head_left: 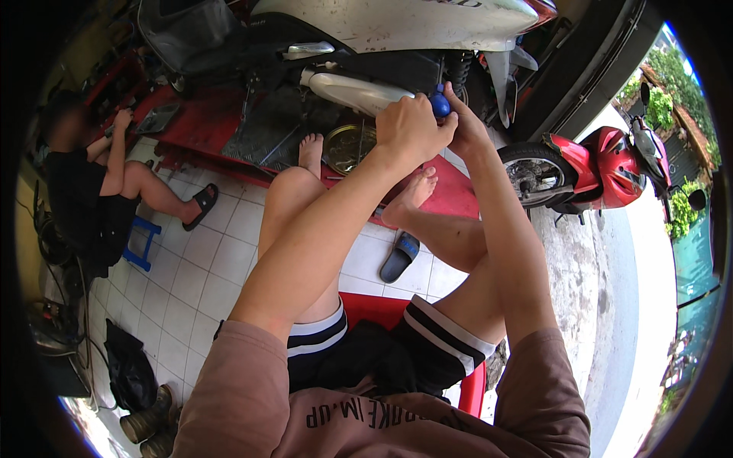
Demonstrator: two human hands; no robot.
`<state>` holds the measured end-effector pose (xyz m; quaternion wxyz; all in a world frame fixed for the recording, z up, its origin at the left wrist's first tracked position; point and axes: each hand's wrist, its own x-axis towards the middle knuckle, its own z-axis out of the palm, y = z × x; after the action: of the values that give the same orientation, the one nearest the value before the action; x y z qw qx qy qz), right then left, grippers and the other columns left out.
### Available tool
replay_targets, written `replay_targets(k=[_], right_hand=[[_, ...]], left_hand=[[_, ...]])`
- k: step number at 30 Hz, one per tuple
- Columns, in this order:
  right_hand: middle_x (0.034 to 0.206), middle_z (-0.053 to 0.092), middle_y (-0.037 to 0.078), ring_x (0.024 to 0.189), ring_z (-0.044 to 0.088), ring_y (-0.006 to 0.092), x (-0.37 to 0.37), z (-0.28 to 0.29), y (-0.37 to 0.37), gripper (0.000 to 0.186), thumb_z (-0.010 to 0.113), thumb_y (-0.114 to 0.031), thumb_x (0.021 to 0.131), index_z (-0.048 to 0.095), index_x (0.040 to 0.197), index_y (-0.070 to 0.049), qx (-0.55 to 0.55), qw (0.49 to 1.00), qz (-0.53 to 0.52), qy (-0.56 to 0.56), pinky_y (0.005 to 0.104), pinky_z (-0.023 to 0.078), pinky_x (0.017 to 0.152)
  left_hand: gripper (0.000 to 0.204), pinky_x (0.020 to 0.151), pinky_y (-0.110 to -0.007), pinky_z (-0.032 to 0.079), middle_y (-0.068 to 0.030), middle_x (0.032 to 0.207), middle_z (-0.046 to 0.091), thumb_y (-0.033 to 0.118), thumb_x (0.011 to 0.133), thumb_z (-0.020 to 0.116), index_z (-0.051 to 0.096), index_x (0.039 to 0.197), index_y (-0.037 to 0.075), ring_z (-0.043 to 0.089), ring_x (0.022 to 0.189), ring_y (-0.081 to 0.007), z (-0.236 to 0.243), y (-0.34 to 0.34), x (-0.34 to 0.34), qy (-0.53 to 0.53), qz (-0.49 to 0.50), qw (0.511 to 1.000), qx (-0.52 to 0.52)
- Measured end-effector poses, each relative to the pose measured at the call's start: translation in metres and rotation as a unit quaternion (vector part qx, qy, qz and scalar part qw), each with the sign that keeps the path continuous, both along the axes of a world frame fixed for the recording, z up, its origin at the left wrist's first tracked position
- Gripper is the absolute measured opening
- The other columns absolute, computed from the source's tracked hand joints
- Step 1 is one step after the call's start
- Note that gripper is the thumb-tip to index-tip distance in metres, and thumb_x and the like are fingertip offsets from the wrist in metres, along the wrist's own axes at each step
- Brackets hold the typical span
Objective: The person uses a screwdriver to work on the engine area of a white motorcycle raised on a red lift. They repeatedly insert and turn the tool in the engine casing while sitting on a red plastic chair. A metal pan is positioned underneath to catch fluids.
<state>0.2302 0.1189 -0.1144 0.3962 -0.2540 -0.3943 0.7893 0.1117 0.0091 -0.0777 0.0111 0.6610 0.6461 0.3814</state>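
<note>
My two hands are together in front of the rear part of a white motor scooter (405,27), below its body and beside the rear shock spring. Between them shows a round, shiny blue knob-like object (440,105), whose exact kind I cannot make out. Curled around its right side, my right hand (467,128) grips it with thumb and fingers. My left hand (408,126) is closed like a fist against its left side, and what lies inside the fingers is hidden. The scooter's silver engine casing (355,90) is just left of my left hand.
Under the scooter is a red lift platform (195,126) with a round metal pan (350,147). A person (88,168) sits on a blue stool (142,240) at left. A red motorbike (603,168) stands at right. A black slipper (400,257) lies on the tiles.
</note>
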Motion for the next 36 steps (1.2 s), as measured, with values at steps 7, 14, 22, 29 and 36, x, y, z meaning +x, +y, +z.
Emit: replay_targets(k=[7, 14, 22, 29, 36], right_hand=[[0.095, 0.062, 0.008, 0.088, 0.060, 0.0211, -0.004, 0.000, -0.003, 0.033, 0.052, -0.033, 0.095, 0.056, 0.100, -0.001, -0.004, 0.998, -0.021, 0.067, 0.0343, 0.047, 0.088], [0.096, 0.062, 0.008, 0.091, 0.060, 0.0198, -0.004, -0.005, 0.001, 0.029, 0.052, -0.028, 0.095, 0.057, 0.104, -0.001, 0.000, 0.998, 0.026, 0.052, 0.0350, 0.046, 0.089], [0.094, 0.061, 0.006, 0.089, 0.059, 0.0188, -0.001, -0.002, 0.001, 0.020, 0.053, -0.024, 0.094, 0.057, 0.098, -0.006, 0.015, 1.000, 0.005, 0.013, 0.0352, 0.047, 0.087], [0.093, 0.060, 0.005, 0.088, 0.058, 0.0186, 0.001, -0.003, 0.000, 0.022, 0.053, -0.028, 0.095, 0.055, 0.098, -0.006, 0.030, 0.999, -0.015, 0.039, 0.0342, 0.047, 0.085], [0.092, 0.060, 0.006, 0.088, 0.058, 0.0178, -0.005, 0.004, -0.009, 0.021, 0.051, -0.027, 0.095, 0.055, 0.098, -0.006, 0.015, 0.997, 0.014, 0.071, 0.0339, 0.046, 0.086]], left_hand=[[0.060, 0.066, -0.047, 0.053, -0.0242, 0.070, 0.064, 0.051, 0.087, 0.049, 0.067, 0.072, -0.004, 0.065, 0.070, -0.0400, 0.003, 0.005, -0.004, -0.006, 0.015, 0.999, -0.036], [0.059, 0.066, -0.047, 0.053, -0.0245, 0.070, 0.064, 0.050, 0.088, 0.048, 0.067, 0.071, -0.003, 0.065, 0.070, -0.0403, 0.004, 0.002, -0.003, 0.001, 0.012, 0.999, -0.033], [0.061, 0.065, -0.047, 0.053, -0.0237, 0.068, 0.064, 0.053, 0.088, 0.048, 0.066, 0.069, -0.002, 0.065, 0.070, -0.0401, 0.002, 0.000, -0.004, 0.006, -0.004, 1.000, 0.019], [0.060, 0.065, -0.046, 0.053, -0.0229, 0.067, 0.064, 0.054, 0.086, 0.051, 0.066, 0.069, -0.002, 0.066, 0.068, -0.0386, 0.008, -0.001, -0.004, -0.004, 0.002, 0.999, -0.048], [0.064, 0.064, -0.046, 0.053, -0.0239, 0.065, 0.063, 0.055, 0.088, 0.047, 0.067, 0.068, -0.003, 0.065, 0.066, -0.0396, 0.007, -0.001, -0.004, 0.001, 0.027, 1.000, -0.014]])
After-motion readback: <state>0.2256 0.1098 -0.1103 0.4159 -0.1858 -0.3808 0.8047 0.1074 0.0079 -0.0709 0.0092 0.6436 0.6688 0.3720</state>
